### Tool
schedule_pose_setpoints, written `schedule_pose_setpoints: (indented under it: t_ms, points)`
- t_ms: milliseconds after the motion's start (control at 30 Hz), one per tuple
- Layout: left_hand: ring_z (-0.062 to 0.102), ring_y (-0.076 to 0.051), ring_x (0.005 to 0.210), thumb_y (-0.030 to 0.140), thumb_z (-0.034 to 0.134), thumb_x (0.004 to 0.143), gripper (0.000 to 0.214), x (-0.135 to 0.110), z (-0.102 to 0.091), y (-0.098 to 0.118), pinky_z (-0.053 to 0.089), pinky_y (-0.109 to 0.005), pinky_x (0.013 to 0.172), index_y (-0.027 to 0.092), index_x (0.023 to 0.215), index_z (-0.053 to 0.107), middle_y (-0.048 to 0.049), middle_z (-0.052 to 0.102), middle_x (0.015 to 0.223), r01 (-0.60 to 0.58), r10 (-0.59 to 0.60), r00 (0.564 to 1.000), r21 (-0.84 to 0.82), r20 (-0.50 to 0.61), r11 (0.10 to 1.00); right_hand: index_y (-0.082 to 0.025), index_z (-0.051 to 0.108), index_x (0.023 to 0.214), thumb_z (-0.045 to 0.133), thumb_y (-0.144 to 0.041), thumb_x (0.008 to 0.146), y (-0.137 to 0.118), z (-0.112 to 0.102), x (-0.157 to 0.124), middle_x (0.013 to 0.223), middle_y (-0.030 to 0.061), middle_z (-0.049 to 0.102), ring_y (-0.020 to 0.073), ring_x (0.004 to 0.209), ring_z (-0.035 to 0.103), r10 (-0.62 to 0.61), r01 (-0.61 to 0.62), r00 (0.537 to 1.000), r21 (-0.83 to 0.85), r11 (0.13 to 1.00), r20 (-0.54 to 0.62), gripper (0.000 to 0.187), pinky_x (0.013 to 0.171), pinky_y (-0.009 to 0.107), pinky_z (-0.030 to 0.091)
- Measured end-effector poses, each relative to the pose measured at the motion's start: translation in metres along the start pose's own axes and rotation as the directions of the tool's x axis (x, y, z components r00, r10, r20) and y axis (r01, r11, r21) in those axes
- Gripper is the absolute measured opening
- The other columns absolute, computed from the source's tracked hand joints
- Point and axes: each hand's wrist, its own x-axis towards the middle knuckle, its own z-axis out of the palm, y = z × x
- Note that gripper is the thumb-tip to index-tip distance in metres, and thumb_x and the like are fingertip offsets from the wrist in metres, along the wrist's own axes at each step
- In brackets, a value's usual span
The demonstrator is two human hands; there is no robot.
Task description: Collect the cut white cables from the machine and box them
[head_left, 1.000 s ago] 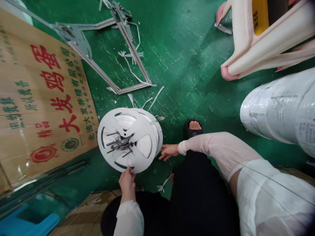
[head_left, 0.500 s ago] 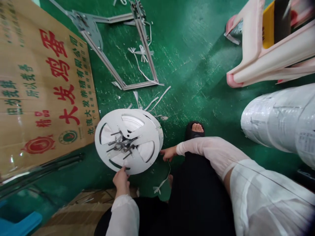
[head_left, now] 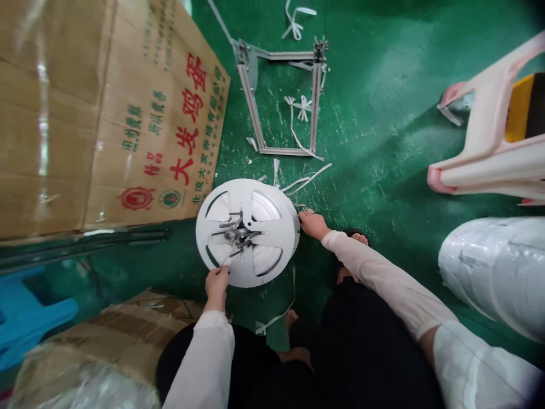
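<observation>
A large white reel [head_left: 271, 222] with cut-out openings stands on the green floor in front of me, wound with white material. Metal rods and a shaft [head_left: 237, 233] stick out from its centre. My left hand [head_left: 217, 282] is closed on the lower left rim, its fingertips at one of the openings. On the right side my right hand [head_left: 314, 225] has its fingers curled against the rear edge of the reel; its fingertips are partly hidden there. A thin white strip [head_left: 279, 317] trails on the floor below the reel.
Beyond the reel lies a metal frame [head_left: 284, 151] among white strap scraps [head_left: 303, 108]. A big printed carton [head_left: 170, 142] stands at left, with a blue stool [head_left: 32, 312] nearer me. To the right are a pale pink stool [head_left: 489, 130] and a plastic-wrapped roll [head_left: 489, 272].
My right hand has moved up along the reel's right edge, and the reel has turned to face me more squarely. My left hand stays on its rim. The whole view has shifted.
</observation>
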Motion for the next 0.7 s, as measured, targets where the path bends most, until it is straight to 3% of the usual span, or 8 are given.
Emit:
schedule_pose_setpoints:
  t_ms: [100, 167, 233, 333, 400, 567, 633, 700]
  points:
    - [0.06, -0.039, 0.098, 0.038, 0.066, 0.064, 0.03, -0.015, -0.009, 0.014, 0.047, -0.054, 0.087, 0.019, 0.087, 0.067, -0.0168, 0.066, 0.095, 0.048, -0.043, 0.995, 0.055, -0.093, 0.997, -0.019, 0.062, 0.118, 0.041, -0.028, 0.1, 0.0, 0.0, 0.0, 0.121, 0.0154, 0.065, 0.0266, 0.105, 0.065, -0.014, 0.014, 1.0, -0.056, 0.998, -0.001, 0.029, 0.086, 0.035, 0.048]
    - [0.055, -0.041, 0.113, 0.04, 0.065, 0.07, 0.038, -0.033, -0.012, 0.026, 0.042, -0.056, 0.096, 0.019, 0.102, 0.068, -0.0187, 0.063, 0.113, -0.004, 0.014, 0.989, 0.071, -0.147, 0.997, -0.02, 0.063, 0.116, 0.038, -0.03, 0.101, 0.004, -0.001, -0.001, 0.121, 0.0141, 0.065, 0.0257, 0.103, 0.066, -0.036, 0.036, 0.999, -0.092, 0.995, 0.002, 0.031, 0.084, 0.034, 0.048]
    - [0.053, -0.037, 0.115, 0.038, 0.061, 0.077, 0.037, -0.053, -0.01, 0.04, 0.041, -0.052, 0.101, 0.019, 0.108, 0.067, -0.0171, 0.062, 0.114, -0.166, 0.176, 0.971, 0.07, -0.164, 0.984, -0.021, 0.062, 0.121, 0.042, -0.032, 0.099, 0.007, 0.0, 0.0, 0.123, 0.0128, 0.064, 0.0249, 0.101, 0.066, -0.055, 0.054, 0.998, -0.117, 0.992, -0.006, 0.032, 0.082, 0.033, 0.048]
    - [0.056, -0.031, 0.109, 0.032, 0.056, 0.083, 0.028, -0.083, -0.001, 0.058, 0.043, -0.046, 0.102, 0.017, 0.105, 0.065, -0.0148, 0.062, 0.107, -0.447, 0.444, 0.885, 0.009, -0.139, 0.895, -0.022, 0.055, 0.134, 0.054, -0.035, 0.093, 0.004, 0.005, 0.004, 0.129, 0.0126, 0.062, 0.0248, 0.102, 0.066, -0.059, 0.054, 0.998, -0.123, 0.991, -0.037, 0.042, 0.082, 0.032, 0.048]
    - [0.056, -0.029, 0.108, 0.029, 0.056, 0.084, 0.024, -0.097, 0.005, 0.066, 0.044, -0.044, 0.101, 0.017, 0.103, 0.064, -0.0139, 0.062, 0.106, -0.517, 0.51, 0.853, -0.052, -0.109, 0.854, -0.022, 0.057, 0.131, 0.052, -0.034, 0.094, -0.002, 0.008, 0.008, 0.127, 0.0118, 0.064, 0.024, 0.102, 0.065, -0.041, 0.035, 0.998, -0.117, 0.992, -0.048, 0.039, 0.082, 0.031, 0.048]
    - [0.056, -0.028, 0.11, 0.026, 0.056, 0.084, 0.023, -0.102, 0.004, 0.069, 0.045, -0.044, 0.101, 0.016, 0.103, 0.063, -0.0134, 0.062, 0.107, -0.511, 0.5, 0.859, -0.166, -0.108, 0.843, -0.023, 0.068, 0.113, 0.043, -0.03, 0.097, 0.003, 0.0, 0.014, 0.116, 0.0101, 0.068, 0.022, 0.097, 0.066, 0.037, -0.049, 0.994, -0.11, 0.993, -0.107, 0.03, 0.077, 0.03, 0.046]
    - [0.06, -0.025, 0.101, 0.028, 0.055, 0.085, 0.022, -0.099, -0.002, 0.068, 0.048, -0.04, 0.094, 0.016, 0.1, 0.064, -0.012, 0.065, 0.102, -0.473, 0.465, 0.88, -0.254, -0.094, 0.844, -0.022, 0.069, 0.11, 0.045, -0.03, 0.096, 0.014, -0.015, 0.01, 0.113, 0.0109, 0.069, 0.0226, 0.094, 0.066, 0.108, -0.123, 0.975, -0.064, 0.99, -0.192, 0.029, 0.075, 0.03, 0.046]
    - [0.061, -0.022, 0.085, 0.033, 0.053, 0.086, 0.022, -0.099, -0.006, 0.074, 0.05, -0.036, 0.082, 0.017, 0.096, 0.065, -0.0091, 0.067, 0.092, -0.386, 0.421, 0.907, -0.371, 0.013, 0.844, -0.019, 0.069, 0.105, 0.047, -0.029, 0.093, 0.02, -0.038, 0.001, 0.106, 0.0115, 0.071, 0.0224, 0.091, 0.066, 0.114, -0.104, 0.961, 0.053, 0.993, -0.251, 0.027, 0.075, 0.031, 0.048]
